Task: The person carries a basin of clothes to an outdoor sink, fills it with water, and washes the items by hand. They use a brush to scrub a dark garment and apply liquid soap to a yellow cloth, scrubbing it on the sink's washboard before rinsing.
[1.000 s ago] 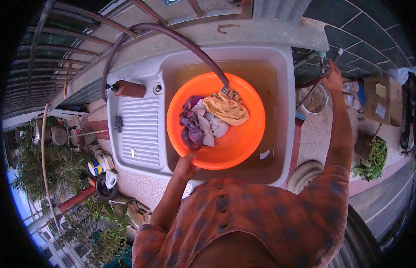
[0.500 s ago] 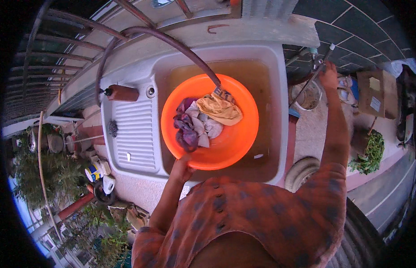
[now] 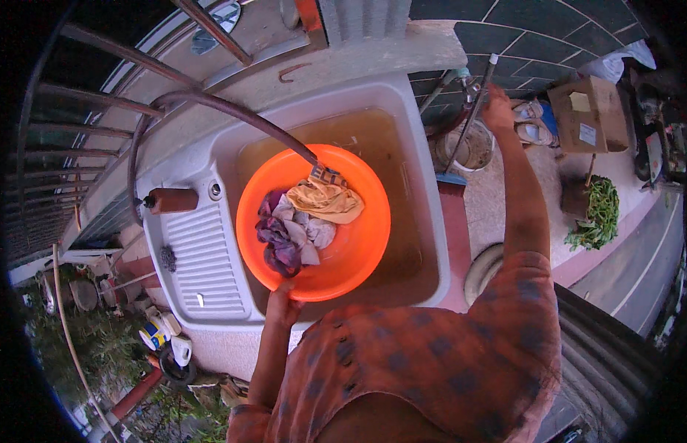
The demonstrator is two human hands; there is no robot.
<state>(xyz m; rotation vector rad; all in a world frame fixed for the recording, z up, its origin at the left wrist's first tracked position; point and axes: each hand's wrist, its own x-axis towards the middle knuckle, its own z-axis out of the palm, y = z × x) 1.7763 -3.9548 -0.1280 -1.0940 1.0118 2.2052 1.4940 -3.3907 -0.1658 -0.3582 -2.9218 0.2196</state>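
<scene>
An orange plastic basin (image 3: 367, 255) rests in the water-filled side of a pale grey washing sink (image 3: 430, 214). Its rim is pinched between the fingers of my left hand (image 3: 283, 304) at the near left. Inside lie a yellow cloth (image 3: 325, 201) with dark lettering, a purple patterned cloth (image 3: 277, 235) and a pale cloth (image 3: 319, 232). The end of a brown hose (image 3: 258, 122) hangs over them. My right arm stretches far right, where my right hand (image 3: 497, 111) is beside a wall tap (image 3: 470, 90) and an upright pole (image 3: 474, 111). Its finger grip and any contact are unclear.
On the ribbed drainboard (image 3: 203, 255) are a brown bottle (image 3: 172, 201), a dark scrubber (image 3: 167, 258) and a small white piece (image 3: 201, 300). A bucket (image 3: 475, 145), a cardboard box (image 3: 591, 114) and green plants (image 3: 598, 214) stand at right. Metal bars (image 3: 125, 52) border the far left.
The view has turned and shifted, so the sink and basin appear tilted and farther left. My left hand stays at the basin rim; my right hand stays near the tap.
</scene>
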